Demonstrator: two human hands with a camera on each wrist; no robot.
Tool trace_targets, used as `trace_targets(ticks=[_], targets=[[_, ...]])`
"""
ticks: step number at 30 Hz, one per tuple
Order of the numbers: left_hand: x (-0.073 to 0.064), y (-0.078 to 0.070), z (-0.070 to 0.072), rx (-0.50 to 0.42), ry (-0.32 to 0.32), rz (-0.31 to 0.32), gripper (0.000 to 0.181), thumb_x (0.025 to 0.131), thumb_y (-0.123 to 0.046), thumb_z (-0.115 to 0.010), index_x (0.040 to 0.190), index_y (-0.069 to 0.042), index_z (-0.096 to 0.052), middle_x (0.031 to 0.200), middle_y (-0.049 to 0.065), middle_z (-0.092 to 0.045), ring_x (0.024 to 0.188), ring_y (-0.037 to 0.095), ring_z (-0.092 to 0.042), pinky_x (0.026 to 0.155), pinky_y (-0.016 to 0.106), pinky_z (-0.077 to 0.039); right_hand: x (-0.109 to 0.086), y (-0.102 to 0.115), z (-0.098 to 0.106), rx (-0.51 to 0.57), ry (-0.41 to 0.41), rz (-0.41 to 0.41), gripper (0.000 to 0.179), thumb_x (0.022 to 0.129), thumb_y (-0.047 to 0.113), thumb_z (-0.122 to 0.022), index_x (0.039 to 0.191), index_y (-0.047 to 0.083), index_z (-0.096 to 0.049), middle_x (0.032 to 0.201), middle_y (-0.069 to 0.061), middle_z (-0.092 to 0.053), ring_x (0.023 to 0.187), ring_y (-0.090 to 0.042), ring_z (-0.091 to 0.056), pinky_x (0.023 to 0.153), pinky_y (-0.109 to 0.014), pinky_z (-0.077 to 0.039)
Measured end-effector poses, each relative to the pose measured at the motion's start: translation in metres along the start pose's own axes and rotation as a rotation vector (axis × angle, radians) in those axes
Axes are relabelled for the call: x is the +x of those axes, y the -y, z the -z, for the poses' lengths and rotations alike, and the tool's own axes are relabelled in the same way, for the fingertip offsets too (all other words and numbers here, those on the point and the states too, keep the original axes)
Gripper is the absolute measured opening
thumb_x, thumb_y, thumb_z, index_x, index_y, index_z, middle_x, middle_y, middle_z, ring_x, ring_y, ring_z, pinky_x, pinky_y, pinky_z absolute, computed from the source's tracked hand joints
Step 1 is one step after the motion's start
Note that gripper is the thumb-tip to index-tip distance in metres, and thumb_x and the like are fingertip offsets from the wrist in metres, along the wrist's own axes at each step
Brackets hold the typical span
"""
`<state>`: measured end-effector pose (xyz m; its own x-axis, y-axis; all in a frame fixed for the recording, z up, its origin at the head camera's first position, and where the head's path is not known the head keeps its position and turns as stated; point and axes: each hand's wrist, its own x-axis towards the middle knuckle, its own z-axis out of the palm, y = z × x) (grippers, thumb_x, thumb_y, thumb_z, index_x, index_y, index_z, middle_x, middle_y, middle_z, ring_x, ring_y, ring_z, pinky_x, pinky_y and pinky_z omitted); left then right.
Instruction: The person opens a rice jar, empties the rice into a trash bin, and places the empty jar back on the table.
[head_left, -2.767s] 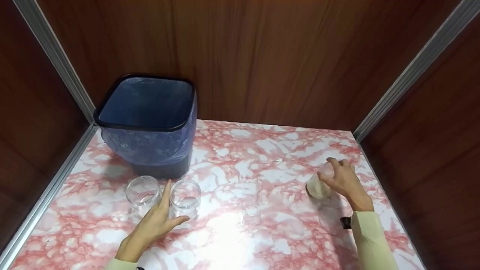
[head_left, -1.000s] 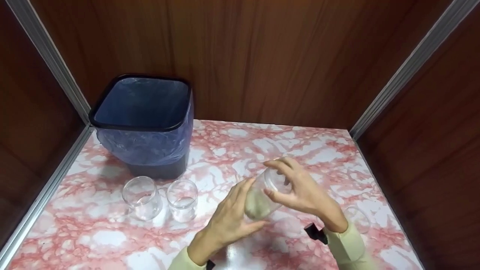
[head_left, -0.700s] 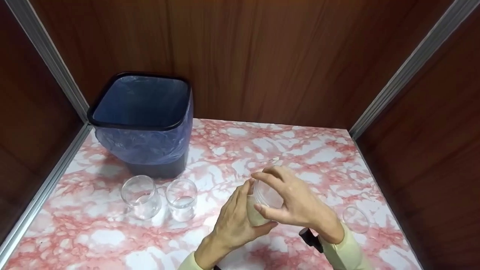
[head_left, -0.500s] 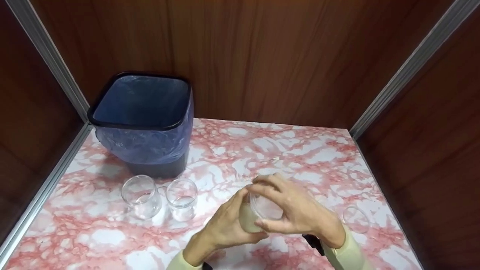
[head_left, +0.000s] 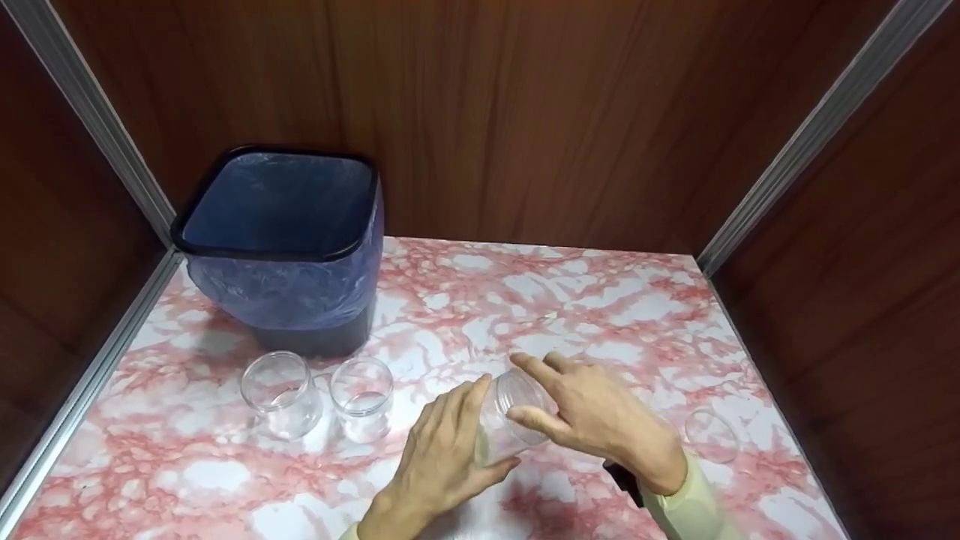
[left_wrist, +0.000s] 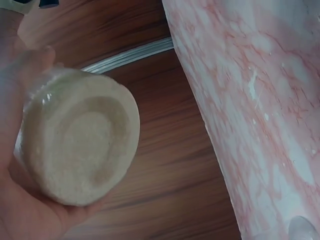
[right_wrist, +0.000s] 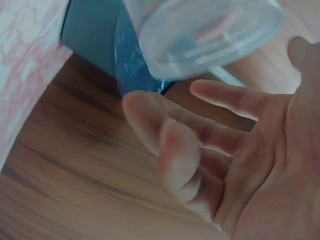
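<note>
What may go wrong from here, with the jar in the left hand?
The jar is tilted, and the right hand does not seem to grip it, so it might slip from the left hand. Two clear containers stand close together on the table; bumping one might topple the other.
</note>
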<state>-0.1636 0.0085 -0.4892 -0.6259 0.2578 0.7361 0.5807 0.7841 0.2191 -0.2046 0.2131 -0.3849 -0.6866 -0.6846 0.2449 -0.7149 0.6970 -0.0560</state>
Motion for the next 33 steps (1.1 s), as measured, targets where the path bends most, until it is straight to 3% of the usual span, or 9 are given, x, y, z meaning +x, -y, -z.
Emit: trace_targets(ticks=[3,7,13,16,19,23,26,30,33], targets=[[-0.002,-0.002,0.001,-0.005,0.007,-0.002,0.107,0.058,-0.061,-0.086,0.138,-0.003,-0.047,0.116,0.007,-0.063,0.099,0.019,-0.066,0.079,0.031,-0.057,-0.001,0.002,-0.003,0.058,0.022,0.004,0.059,0.093,0.059,-0.054,0.135,0.017,-0.056,0.098,-0.003,-0.069,0.064,-0.009,-0.060,0.062,-0.031,-0.054],[-0.005,0.003,0.003,-0.130,0.077,0.015,0.105,0.060,-0.059,-0.086,0.140,-0.005,-0.045,0.119,0.005,-0.062,0.105,0.017,-0.064,0.083,0.033,-0.056,-0.003,0.002,-0.002,0.164,0.040,0.064,0.057,0.093,0.056,-0.057,0.136,0.019,-0.054,0.110,-0.001,-0.065,0.067,-0.001,-0.057,0.065,-0.025,-0.054],[-0.005,0.022,0.003,-0.514,0.255,0.009,0.101,0.068,-0.051,-0.085,0.147,-0.011,-0.035,0.126,0.000,-0.059,0.110,0.014,-0.060,0.091,0.031,-0.054,-0.007,0.000,0.004,0.265,0.026,0.307,0.058,0.090,0.044,-0.067,0.141,0.022,-0.049,0.137,-0.006,-0.053,0.110,-0.017,-0.062,0.086,-0.036,-0.057],[-0.007,0.027,0.000,-0.581,0.294,-0.012,0.101,0.070,-0.048,-0.084,0.148,-0.010,-0.033,0.127,0.000,-0.059,0.110,0.014,-0.059,0.093,0.030,-0.054,-0.008,0.000,0.004,0.297,0.029,0.395,0.061,0.089,0.040,-0.070,0.143,0.021,-0.048,0.143,-0.009,-0.049,0.126,-0.025,-0.054,0.091,-0.041,-0.056],[-0.009,0.024,-0.001,-0.445,0.227,-0.004,0.100,0.068,-0.051,-0.085,0.145,-0.008,-0.038,0.122,0.001,-0.060,0.106,0.015,-0.061,0.089,0.030,-0.054,-0.008,0.000,0.002,0.306,0.010,0.363,0.063,0.090,0.039,-0.069,0.145,0.019,-0.045,0.146,-0.013,-0.045,0.128,-0.028,-0.053,0.093,-0.044,-0.055],[-0.007,0.011,-0.004,-0.087,0.082,0.034,0.104,0.059,-0.059,-0.086,0.139,-0.007,-0.045,0.114,0.004,-0.062,0.098,0.018,-0.064,0.080,0.032,-0.056,-0.005,-0.001,-0.004,0.230,-0.017,0.144,0.062,0.095,0.045,-0.060,0.149,0.021,-0.040,0.144,-0.012,-0.047,0.119,-0.025,-0.059,0.094,-0.044,-0.054],[-0.005,0.000,-0.006,0.090,0.017,0.030,0.107,0.054,-0.061,-0.088,0.137,-0.007,-0.047,0.111,0.006,-0.061,0.093,0.018,-0.063,0.077,0.032,-0.055,0.000,-0.002,-0.012,0.190,0.049,-0.002,0.061,0.098,0.050,-0.051,0.151,0.025,-0.036,0.139,-0.009,-0.052,0.112,-0.023,-0.063,0.090,-0.044,-0.054],[-0.002,-0.010,-0.010,0.165,0.000,-0.003,0.111,0.051,-0.062,-0.088,0.137,-0.007,-0.044,0.109,0.006,-0.061,0.092,0.019,-0.062,0.077,0.031,-0.054,0.003,-0.002,-0.020,0.228,0.150,-0.098,0.058,0.099,0.054,-0.044,0.151,0.028,-0.036,0.137,-0.009,-0.056,0.109,-0.025,-0.065,0.087,-0.046,-0.055],[-0.002,-0.012,-0.011,0.163,0.026,-0.007,0.110,0.054,-0.064,-0.086,0.137,-0.006,-0.044,0.110,0.007,-0.061,0.092,0.019,-0.062,0.076,0.030,-0.054,0.003,-0.001,-0.024,0.261,0.163,-0.111,0.056,0.099,0.057,-0.042,0.147,0.028,-0.041,0.135,-0.007,-0.059,0.109,-0.025,-0.065,0.089,-0.046,-0.054]])
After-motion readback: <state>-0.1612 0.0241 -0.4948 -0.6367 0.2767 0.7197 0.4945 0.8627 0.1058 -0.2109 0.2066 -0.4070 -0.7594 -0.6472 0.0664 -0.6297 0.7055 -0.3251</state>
